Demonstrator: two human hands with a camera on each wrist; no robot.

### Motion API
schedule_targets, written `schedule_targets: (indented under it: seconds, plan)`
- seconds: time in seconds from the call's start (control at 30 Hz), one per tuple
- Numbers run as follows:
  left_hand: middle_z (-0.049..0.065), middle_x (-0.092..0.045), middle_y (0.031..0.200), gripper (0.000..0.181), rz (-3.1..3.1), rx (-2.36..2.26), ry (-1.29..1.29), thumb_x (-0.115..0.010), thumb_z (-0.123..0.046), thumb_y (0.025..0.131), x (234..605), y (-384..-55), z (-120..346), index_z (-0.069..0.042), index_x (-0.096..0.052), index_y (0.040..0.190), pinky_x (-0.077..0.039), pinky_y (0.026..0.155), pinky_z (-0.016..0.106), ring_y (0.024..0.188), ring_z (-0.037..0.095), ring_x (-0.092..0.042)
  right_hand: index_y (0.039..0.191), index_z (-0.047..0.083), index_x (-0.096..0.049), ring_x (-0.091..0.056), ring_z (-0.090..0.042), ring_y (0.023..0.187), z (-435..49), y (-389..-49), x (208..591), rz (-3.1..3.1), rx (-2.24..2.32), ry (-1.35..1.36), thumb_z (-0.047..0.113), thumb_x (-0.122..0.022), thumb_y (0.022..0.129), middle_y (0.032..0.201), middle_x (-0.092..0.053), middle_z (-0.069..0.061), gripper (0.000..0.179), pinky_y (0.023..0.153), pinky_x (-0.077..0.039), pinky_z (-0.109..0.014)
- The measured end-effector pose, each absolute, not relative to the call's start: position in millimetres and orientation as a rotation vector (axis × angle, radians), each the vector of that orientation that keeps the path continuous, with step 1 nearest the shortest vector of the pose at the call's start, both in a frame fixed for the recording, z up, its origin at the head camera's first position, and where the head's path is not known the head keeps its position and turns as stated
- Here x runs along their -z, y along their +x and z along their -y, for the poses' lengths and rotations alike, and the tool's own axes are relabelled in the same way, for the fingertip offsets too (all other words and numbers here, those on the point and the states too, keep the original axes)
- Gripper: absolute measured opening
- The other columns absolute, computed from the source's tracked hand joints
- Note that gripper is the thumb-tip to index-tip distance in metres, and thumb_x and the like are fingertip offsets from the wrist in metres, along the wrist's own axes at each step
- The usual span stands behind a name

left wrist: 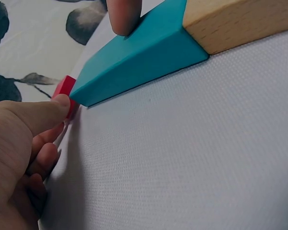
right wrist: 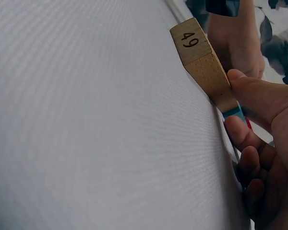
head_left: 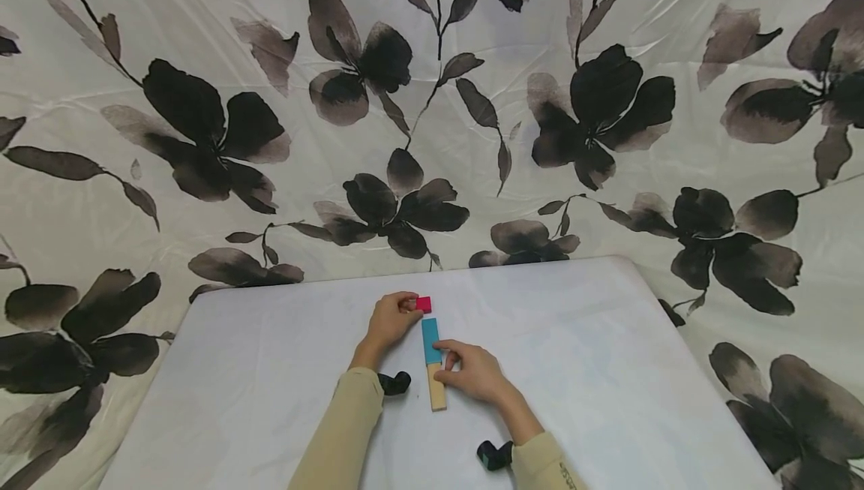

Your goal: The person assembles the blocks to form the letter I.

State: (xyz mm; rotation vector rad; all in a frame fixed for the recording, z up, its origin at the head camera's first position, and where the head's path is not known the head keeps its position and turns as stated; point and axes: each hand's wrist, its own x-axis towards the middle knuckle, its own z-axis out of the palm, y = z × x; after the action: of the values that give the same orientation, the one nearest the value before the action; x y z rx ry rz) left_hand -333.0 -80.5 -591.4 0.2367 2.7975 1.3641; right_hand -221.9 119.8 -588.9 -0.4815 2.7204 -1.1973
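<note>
A small red block (head_left: 424, 305) is pinched between the thumb and fingers of the left hand (head_left: 390, 323), near the far edge of the table. Just below it in the head view lies a longer blue block (head_left: 430, 331), end to end with a plain wooden block (head_left: 437, 396). The right hand (head_left: 475, 374) touches this row from the right side, one fingertip on the blue block and the thumb at the wooden one. In the right wrist view, a dark number marks the near end of the wooden block (right wrist: 188, 40). The red block (left wrist: 65, 86) is partly hidden by the left thumb.
A white cloth-covered table (head_left: 256, 370) lies under the blocks. Behind and around it hangs a pale cloth with dark flowers (head_left: 587, 115). Black devices are worn at the left wrist (head_left: 394, 383) and right wrist (head_left: 494, 455).
</note>
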Motion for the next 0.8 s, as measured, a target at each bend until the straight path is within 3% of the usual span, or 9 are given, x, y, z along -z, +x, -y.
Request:
schedule_targets:
  seconds: [0.8]
  plan:
    - [-0.003, -0.064, 0.083, 0.031, -2.84, -1.287, 0.239, -0.077, -0.017, 0.085, 589.1, -333.2, 76.7, -0.007, -0.07, 0.114, -0.045, 0.07, 0.031, 0.074, 0.013, -0.054, 0.129, 0.023, -0.062, -0.049, -0.005, 0.064, -120.8, -222.3, 590.1, -2.73, 1.204, -0.5, 0.036, -0.075, 0.085, 0.077, -0.056, 0.017, 0.047, 0.06, -0.039, -0.025]
